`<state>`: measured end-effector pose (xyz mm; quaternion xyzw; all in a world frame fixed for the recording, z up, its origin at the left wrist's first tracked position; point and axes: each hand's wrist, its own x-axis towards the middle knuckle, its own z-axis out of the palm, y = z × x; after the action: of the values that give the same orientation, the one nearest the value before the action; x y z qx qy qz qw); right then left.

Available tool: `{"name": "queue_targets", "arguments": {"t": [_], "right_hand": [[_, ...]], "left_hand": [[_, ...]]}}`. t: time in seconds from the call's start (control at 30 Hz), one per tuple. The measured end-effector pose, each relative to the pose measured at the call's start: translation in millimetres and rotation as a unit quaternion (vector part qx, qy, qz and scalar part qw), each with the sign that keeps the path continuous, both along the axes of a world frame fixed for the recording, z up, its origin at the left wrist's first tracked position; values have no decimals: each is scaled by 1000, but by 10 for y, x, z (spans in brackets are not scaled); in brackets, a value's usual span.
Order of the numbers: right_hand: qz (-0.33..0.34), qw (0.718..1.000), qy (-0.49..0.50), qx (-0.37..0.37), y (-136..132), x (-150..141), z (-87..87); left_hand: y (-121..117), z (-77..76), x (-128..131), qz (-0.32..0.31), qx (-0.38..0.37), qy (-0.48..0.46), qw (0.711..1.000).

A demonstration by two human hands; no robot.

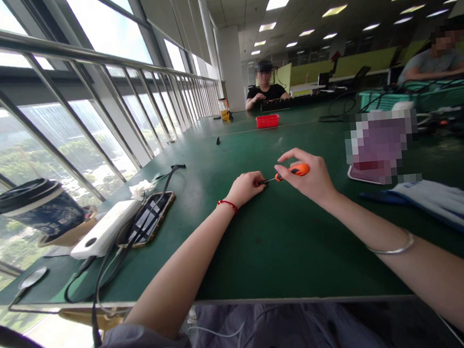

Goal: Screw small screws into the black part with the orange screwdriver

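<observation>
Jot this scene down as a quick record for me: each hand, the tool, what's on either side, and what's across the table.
Left hand: pinching a small black part
Right hand: holding a screwdriver
Tool: orange-and-black handle, shaft pointing at the black part
Left side: lidded cup, white device, phone, cables
Right side: white-and-blue glove
Across the table: red bin, person in a black top
</observation>
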<state>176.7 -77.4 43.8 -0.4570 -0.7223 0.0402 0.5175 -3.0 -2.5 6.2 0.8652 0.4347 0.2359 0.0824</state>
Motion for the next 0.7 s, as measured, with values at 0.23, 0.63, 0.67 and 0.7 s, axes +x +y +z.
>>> {"name": "queue_targets", "arguments": {"t": [0.23, 0.63, 0.67, 0.7], "right_hand": [[-5, 999, -4, 32, -7, -2, 8], [-34, 999, 9, 10, -32, -21, 26], [-31, 999, 8, 29, -25, -21, 23], [-27, 998, 8, 49, -16, -19, 18]], "left_hand": [[3, 0, -4, -2, 1, -5, 1000], [28, -25, -11, -5, 3, -8, 1000], [26, -24, -11, -4, 3, -7, 1000], [23, -22, -11, -4, 3, -6, 1000]]}}
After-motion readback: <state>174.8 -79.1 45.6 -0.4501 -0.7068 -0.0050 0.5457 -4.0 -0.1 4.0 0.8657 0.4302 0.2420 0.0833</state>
